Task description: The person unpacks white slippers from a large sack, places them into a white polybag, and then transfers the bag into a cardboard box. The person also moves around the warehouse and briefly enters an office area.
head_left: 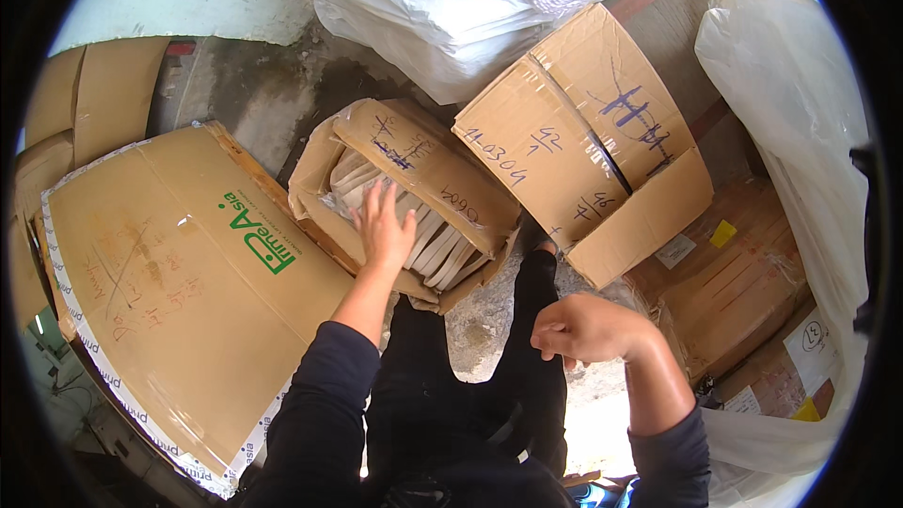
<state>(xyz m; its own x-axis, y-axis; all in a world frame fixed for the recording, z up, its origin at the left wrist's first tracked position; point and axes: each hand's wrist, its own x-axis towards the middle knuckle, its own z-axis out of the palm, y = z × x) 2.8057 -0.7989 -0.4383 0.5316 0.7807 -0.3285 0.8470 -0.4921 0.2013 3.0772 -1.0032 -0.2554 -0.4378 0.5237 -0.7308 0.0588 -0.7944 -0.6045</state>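
Observation:
In front of me an open cardboard box (414, 165) holds a row of off-white, curved, sole-shaped pieces (440, 243) packed on edge, partly inside clear plastic. My left hand (384, 230) reaches over the box's near side with its fingers spread, at the pieces toward the left end. Whether the fingertips touch them I cannot tell. Nothing shows in its grasp. My right hand (591, 327) hangs in the air over my right leg, its fingers curled in, with no object visible in them. It is nearest to a taller carton (574, 132) on the right.
A big flat carton (179, 292) lies close on the left. White plastic-wrapped bundles (414, 14) stand at the back. On the right are a brown taped box (729, 273) and draped plastic sheeting (785, 85). Concrete floor (480, 329) shows between my legs.

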